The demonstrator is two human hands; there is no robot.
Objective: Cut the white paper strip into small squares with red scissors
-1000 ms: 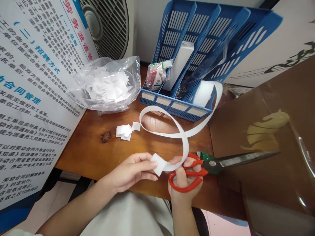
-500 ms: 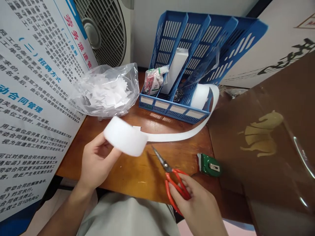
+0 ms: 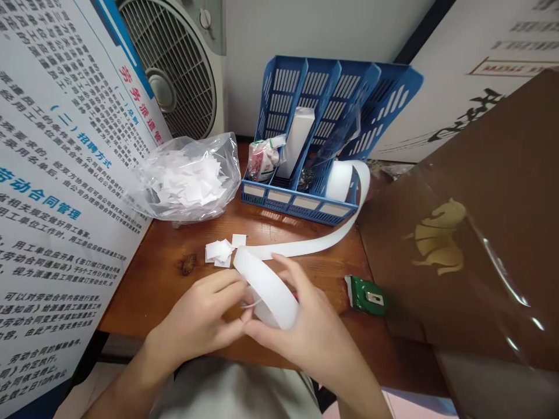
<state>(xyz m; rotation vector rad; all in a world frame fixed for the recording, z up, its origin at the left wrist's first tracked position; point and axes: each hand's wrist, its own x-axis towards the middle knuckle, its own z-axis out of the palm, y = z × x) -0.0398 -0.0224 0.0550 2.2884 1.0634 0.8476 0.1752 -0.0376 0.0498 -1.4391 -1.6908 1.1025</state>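
Both hands meet over the middle of the table around a loose roll of white strip (image 3: 273, 291). My right hand (image 3: 312, 326) wraps the roll's right side, fingers on its outer face and thumb below. My left hand (image 3: 209, 314) is closed at the roll's left opening, its fingertips pinching what looks like a thin edge of the strip. A long tail of the strip (image 3: 310, 247) runs from the roll to the white roll (image 3: 339, 180) in the rack. A bit of red shows by my right palm; the scissors are otherwise hidden. Small white squares (image 3: 219, 251) lie beyond my left hand.
A clear bag of white pieces (image 3: 187, 180) stands at the back left, before a fan (image 3: 168, 87). Behind the strip is a blue file rack (image 3: 301, 201) with a white box (image 3: 297, 142). A green tape measure (image 3: 365, 295) lies right, beside a brown panel (image 3: 471, 192).
My right hand has come up and left onto the roll; the scissors no longer show clearly. The roll has moved right and down, turned in the hands, uncovering the white squares.
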